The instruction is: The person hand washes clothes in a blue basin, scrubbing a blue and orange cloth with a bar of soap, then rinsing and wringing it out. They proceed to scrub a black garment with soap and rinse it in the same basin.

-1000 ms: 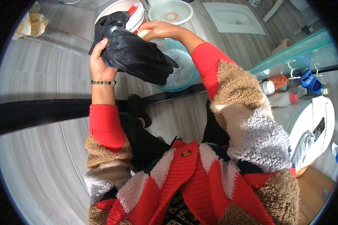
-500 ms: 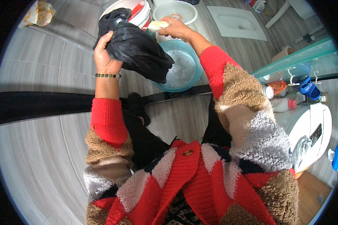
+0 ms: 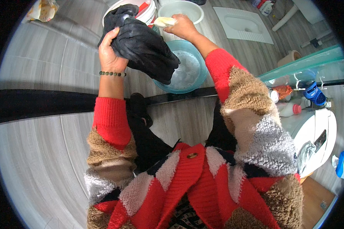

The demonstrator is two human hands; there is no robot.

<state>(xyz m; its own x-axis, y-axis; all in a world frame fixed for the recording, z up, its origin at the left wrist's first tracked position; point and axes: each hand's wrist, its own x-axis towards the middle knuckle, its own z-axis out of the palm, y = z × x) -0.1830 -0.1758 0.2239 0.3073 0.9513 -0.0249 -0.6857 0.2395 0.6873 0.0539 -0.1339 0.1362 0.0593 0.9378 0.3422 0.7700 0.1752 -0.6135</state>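
Observation:
My left hand (image 3: 111, 51) grips a bunched black cloth (image 3: 143, 47), its thumb pressed on top. The cloth looks like a wet garment and carries a small white foamy spot near its upper end. Its lower end hangs over the left rim of a teal basin (image 3: 203, 74) of cloudy, sudsy water. In my right hand (image 3: 181, 27) is a pale yellow oblong bar (image 3: 165, 22) that looks like soap. That hand is closed round the bar's right end, above the basin's far side and apart from the cloth.
Behind the cloth stands a white bucket (image 3: 151, 15) with something red in it. A white basin (image 3: 197, 13) sits beyond my right hand. At far right is a squat toilet (image 3: 244, 24). A glass panel (image 3: 302, 65) and washing machine (image 3: 325, 133) flank my right arm.
My right hand with the pale bar has shifted slightly up and to the right. The cloth and my left hand have moved a little to the right in the picture.

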